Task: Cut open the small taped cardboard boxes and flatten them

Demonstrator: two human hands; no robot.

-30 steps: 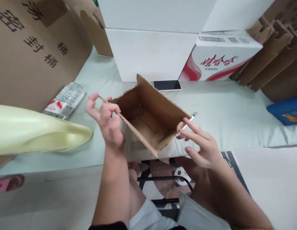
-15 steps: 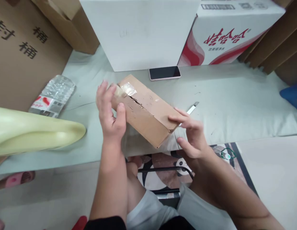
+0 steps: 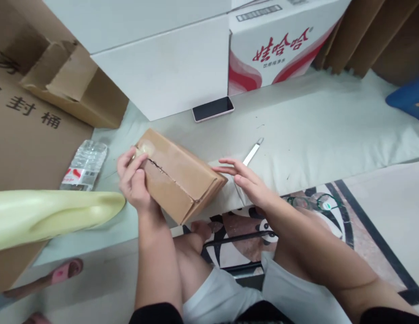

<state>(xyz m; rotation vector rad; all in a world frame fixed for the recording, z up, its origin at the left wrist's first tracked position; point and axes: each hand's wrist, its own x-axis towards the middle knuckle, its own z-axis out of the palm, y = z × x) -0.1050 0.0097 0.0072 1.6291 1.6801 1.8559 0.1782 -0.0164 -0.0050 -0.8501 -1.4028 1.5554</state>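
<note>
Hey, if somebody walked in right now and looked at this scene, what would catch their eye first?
Probably the small brown cardboard box at the middle of the pale mat, its taped seam up, gripped at one end by the left hand while the right hand lies open beside its other end. Behind it stands a white carton with bold red lettering, a phone lying at its foot.

Left hand (image 3: 134, 183) covers 9 o'clock end of brown taped cardboard box (image 3: 177, 173); box underside hidden. Large brown printed cardboard carton (image 3: 23, 130) cut by left edge, print partly lost. Pale yellow curved plastic object (image 3: 50, 216) cut at 9 o'clock, identity unclear. Blue flat object (image 3: 410, 94) cut at 3 o'clock. Thin silvery blade-like tool (image 3: 252, 152) too small to identify.
</note>
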